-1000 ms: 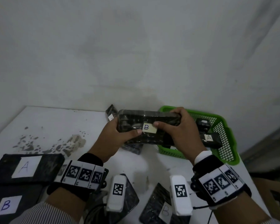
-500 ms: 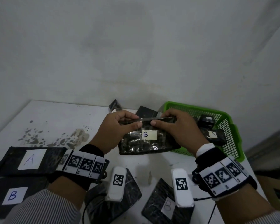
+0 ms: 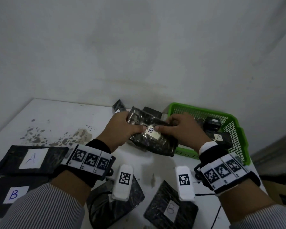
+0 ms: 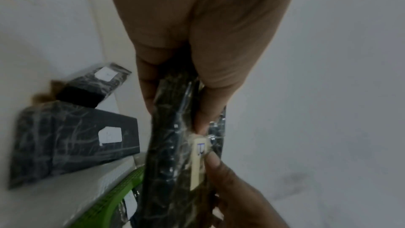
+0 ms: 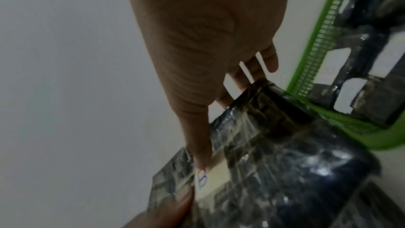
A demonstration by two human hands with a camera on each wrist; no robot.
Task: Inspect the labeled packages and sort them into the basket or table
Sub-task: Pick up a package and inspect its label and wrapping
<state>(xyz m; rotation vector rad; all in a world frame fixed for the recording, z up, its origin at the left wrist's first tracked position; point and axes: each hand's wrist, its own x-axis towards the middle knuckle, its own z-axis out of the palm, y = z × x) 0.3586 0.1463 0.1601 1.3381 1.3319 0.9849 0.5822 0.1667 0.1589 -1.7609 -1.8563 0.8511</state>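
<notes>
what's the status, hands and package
Left hand and right hand both gripping the B package, label up. Held beside the green basket. Nothing in the way.

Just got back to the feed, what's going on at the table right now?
A person holds a black wrapped package labelled B in both hands, the left hand and right hand gripping it from either side, thumbs next to its label. It is up off the white table, beside the green basket, which already holds a package labelled A. More packages lie on the table: one A and one B at the left, another B near the front.
</notes>
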